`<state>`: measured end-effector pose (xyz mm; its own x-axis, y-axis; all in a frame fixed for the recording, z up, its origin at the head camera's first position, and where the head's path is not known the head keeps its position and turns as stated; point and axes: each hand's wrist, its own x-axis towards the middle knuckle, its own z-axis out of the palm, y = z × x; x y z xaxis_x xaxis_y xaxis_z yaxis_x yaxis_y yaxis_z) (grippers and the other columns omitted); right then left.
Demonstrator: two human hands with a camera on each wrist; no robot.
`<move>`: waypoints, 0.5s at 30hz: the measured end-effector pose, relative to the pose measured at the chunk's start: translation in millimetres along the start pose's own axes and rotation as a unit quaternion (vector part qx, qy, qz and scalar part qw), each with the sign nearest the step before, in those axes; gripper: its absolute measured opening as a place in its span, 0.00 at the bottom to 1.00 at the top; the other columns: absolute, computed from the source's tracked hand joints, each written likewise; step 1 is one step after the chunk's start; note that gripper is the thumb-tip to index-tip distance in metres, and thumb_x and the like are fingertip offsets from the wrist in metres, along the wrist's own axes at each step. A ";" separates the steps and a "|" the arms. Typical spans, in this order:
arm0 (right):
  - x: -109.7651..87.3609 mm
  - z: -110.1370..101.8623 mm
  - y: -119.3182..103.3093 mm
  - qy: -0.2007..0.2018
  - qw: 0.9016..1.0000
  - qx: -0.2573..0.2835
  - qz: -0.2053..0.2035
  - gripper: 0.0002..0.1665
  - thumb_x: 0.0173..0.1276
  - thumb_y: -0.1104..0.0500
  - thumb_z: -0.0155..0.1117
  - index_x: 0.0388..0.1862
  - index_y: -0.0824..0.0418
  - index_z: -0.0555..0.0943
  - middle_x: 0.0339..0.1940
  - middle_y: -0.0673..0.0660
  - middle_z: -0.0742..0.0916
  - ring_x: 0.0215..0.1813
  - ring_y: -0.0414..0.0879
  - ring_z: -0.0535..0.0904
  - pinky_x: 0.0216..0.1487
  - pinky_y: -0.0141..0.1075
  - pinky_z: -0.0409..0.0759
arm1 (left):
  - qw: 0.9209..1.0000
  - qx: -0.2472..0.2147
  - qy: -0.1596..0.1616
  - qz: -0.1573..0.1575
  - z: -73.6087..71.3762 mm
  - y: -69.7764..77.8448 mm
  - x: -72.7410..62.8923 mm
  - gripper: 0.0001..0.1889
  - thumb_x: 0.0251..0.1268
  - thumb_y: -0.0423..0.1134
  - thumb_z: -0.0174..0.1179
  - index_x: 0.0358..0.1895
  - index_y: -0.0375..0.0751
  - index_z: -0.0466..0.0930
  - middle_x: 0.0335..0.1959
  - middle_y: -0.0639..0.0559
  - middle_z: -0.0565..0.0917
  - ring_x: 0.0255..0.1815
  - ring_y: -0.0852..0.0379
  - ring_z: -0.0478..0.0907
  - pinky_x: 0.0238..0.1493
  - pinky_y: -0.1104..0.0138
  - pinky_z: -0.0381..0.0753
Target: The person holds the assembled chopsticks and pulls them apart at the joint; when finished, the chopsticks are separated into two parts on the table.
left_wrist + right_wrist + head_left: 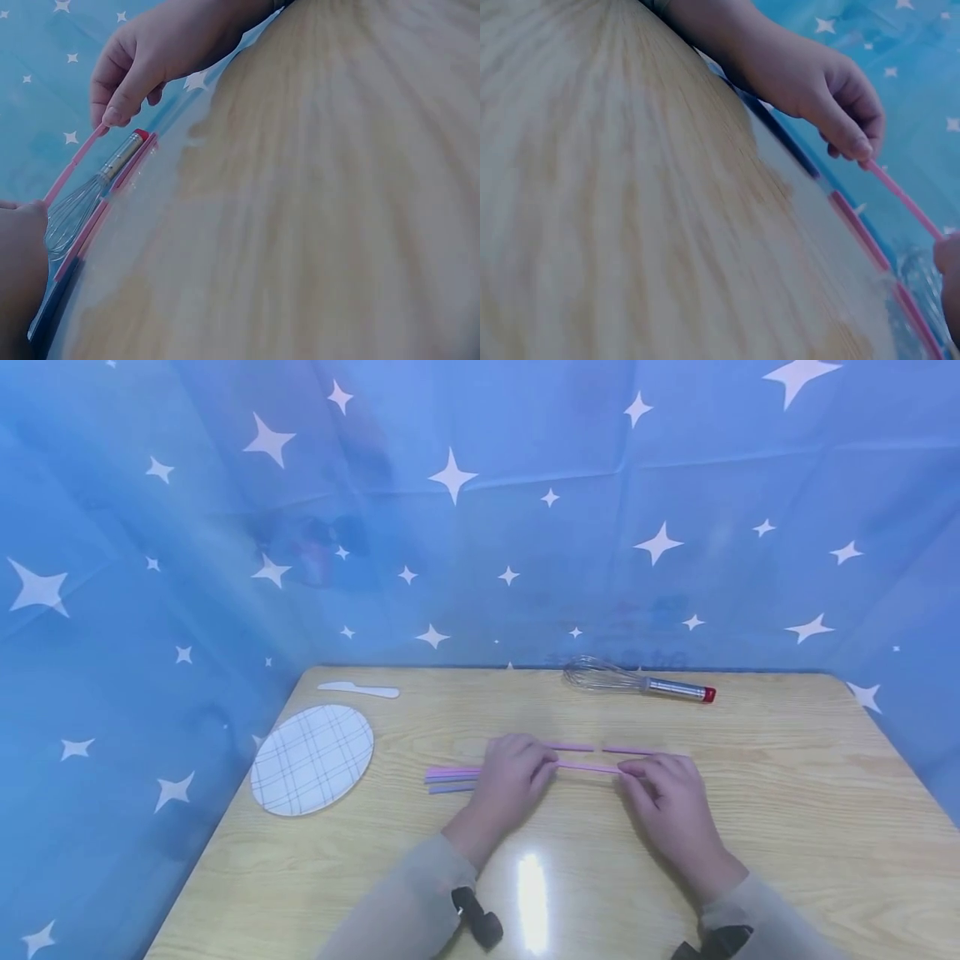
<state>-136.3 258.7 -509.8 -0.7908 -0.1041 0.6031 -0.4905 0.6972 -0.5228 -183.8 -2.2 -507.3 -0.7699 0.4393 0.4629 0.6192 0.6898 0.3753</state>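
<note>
A thin pink drinking straw (588,767) runs between the two hands, level and a little in front of two more straws. Its left end is pinched by the left hand (513,777) between thumb and fingertips. At the other end, the right hand (671,802) pinches it the same way. In the left wrist view the held straw (64,178) shows a small notch near its middle. Behind it lie a pink straw (572,747) and a second pink straw (628,750), nearly end to end. Several pink and blue straws (452,778) stick out left of the left hand, which hides their other ends.
A whisk (637,681) with a red-tipped handle lies along the table's back edge. At the left stand a white checked plate (313,760) and, behind it, a white plastic knife (360,690). A blue star-patterned curtain (510,527) borders the wooden table (810,793).
</note>
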 end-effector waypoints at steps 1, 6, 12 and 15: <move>-0.9 -3.0 1.6 0.006 1.000 -0.001 0.001 0.15 0.59 0.72 0.80 0.44 0.62 0.90 0.44 0.56 0.91 0.51 0.53 0.76 0.56 0.47 0.66 | 1.000 0.001 0.000 0.000 2.4 2.7 2.4 0.08 0.81 0.48 0.61 0.50 0.54 0.88 0.49 0.64 0.85 0.56 0.61 0.78 0.68 0.59 0.70; -1.3 -12.6 5.3 0.023 1.000 -0.004 0.006 0.15 0.59 0.74 0.80 0.44 0.63 0.90 0.43 0.58 0.91 0.48 0.52 0.75 0.52 0.44 0.65 | 1.000 -0.001 0.016 0.015 8.9 11.5 9.5 0.07 0.80 0.47 0.62 0.49 0.53 0.88 0.48 0.63 0.85 0.56 0.61 0.79 0.67 0.58 0.71; 0.9 -10.4 4.4 0.012 0.999 0.006 0.044 0.15 0.64 0.71 0.78 0.49 0.62 0.91 0.40 0.54 0.90 0.44 0.47 0.70 0.45 0.39 0.63 | 0.999 -0.026 0.022 0.004 8.3 12.6 8.4 0.06 0.79 0.45 0.64 0.48 0.51 0.89 0.47 0.62 0.85 0.54 0.60 0.80 0.67 0.56 0.72; 1.4 -8.8 3.8 0.002 0.998 0.014 0.068 0.14 0.67 0.70 0.77 0.50 0.60 0.91 0.41 0.51 0.90 0.44 0.45 0.69 0.43 0.37 0.63 | 0.999 -0.039 0.025 -0.005 9.0 10.6 7.6 0.05 0.78 0.44 0.65 0.48 0.51 0.89 0.46 0.61 0.85 0.53 0.59 0.80 0.67 0.56 0.72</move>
<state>-136.1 267.4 -505.7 -0.8493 -0.0066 0.5278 -0.3884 0.6849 -0.6165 -184.4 13.6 -507.1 -0.7690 0.4011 0.4978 0.6226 0.6465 0.4409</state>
